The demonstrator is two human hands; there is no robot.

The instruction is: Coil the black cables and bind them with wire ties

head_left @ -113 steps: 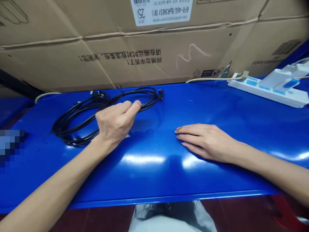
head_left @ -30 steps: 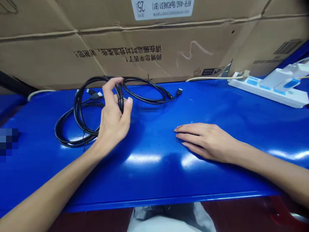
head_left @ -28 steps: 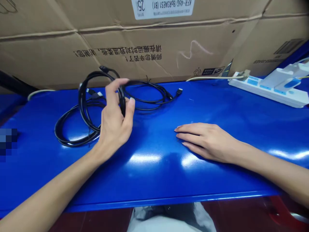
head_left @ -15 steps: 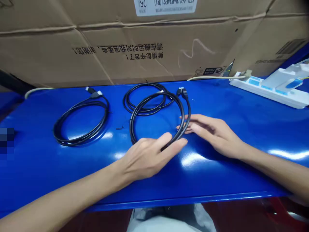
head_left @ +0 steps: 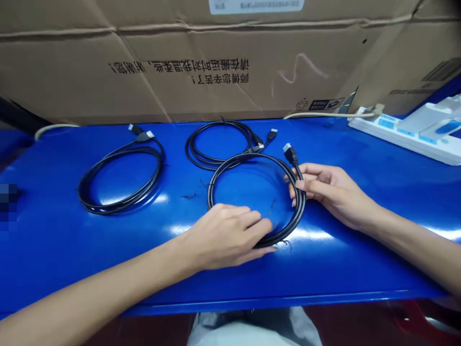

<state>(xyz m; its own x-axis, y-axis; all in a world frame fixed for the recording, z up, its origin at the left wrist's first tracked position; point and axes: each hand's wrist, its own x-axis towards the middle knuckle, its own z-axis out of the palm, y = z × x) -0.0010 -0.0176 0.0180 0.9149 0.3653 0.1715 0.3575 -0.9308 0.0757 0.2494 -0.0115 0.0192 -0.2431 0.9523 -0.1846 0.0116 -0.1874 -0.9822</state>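
Observation:
Three coiled black cables with small plugs lie on a glossy blue table top (head_left: 360,269). My left hand (head_left: 225,235) curls over the bottom of the nearest coil (head_left: 230,161), with the cable passing between its fingers and thumb. My right hand (head_left: 333,192) grips the same coil's right side, just below its black plug (head_left: 290,154). A second coil (head_left: 191,149) lies behind it, close to its upper edge, and a third coil (head_left: 118,207) rests further left, away from both hands.
A large cardboard box (head_left: 230,72) stands along the table's back edge. A white power strip (head_left: 396,130) with a beige cord sits at the back right. The table's front edge runs below my forearms, with my light trousers beyond it.
The cables, once one tangled bundle, now form three separate coils. Since the last frame, the nearest coil has shifted right and toward me, and my right hand has taken hold of it.

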